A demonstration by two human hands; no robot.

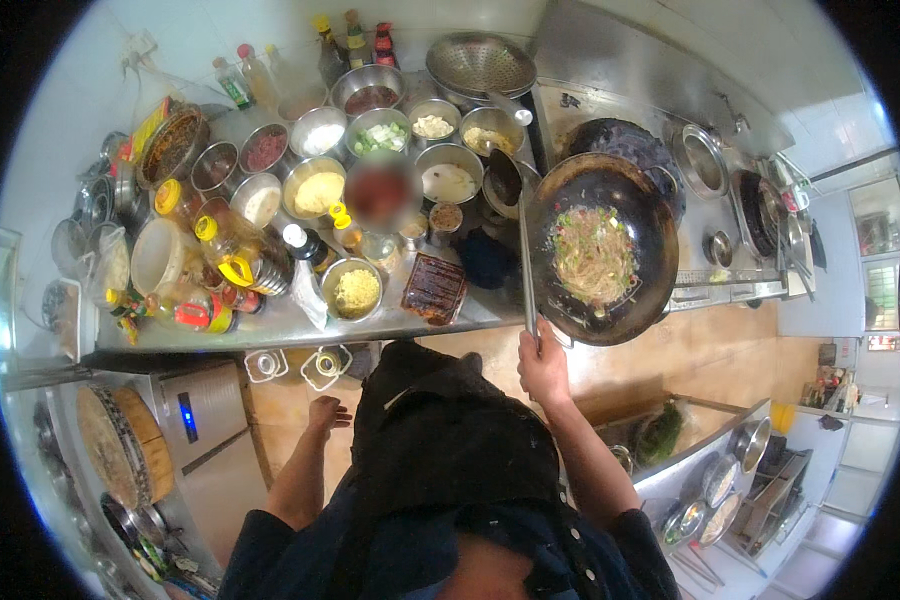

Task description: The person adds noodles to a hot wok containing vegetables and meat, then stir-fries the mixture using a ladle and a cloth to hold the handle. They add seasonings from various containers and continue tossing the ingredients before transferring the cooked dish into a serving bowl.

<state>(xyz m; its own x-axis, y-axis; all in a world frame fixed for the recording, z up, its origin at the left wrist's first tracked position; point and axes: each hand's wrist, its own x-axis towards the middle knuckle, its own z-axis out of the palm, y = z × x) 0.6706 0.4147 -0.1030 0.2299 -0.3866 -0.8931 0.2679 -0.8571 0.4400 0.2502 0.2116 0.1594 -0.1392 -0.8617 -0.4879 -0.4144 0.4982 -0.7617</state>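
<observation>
My right hand (pixel 544 365) is closed around the long metal handle of a ladle (pixel 504 178), whose dark bowl hangs over the seasoning bowls left of the wok. Just ahead of that hand sits a large wok (pixel 654 247) on the stove, with glass noodles (pixel 594 255) and chopped green and red bits inside. Low at my left side, away from the counter, hangs my left hand (pixel 331 414), its fingers loosely curled and holding nothing visible. A steel bowl of minced garlic (pixel 356 291) and a dark, sauce-stained container (pixel 434 289) stand near the counter's front edge.
Metal bowls of ingredients, such as chopped scallions (pixel 380 137), crowd the counter (pixel 270 332). Oil bottles (pixel 244 251) stand at its left. A perforated strainer (pixel 481 64) lies at the back. Behind me are a round chopping block (pixel 112 446) and a side counter with bowls (pixel 720 480).
</observation>
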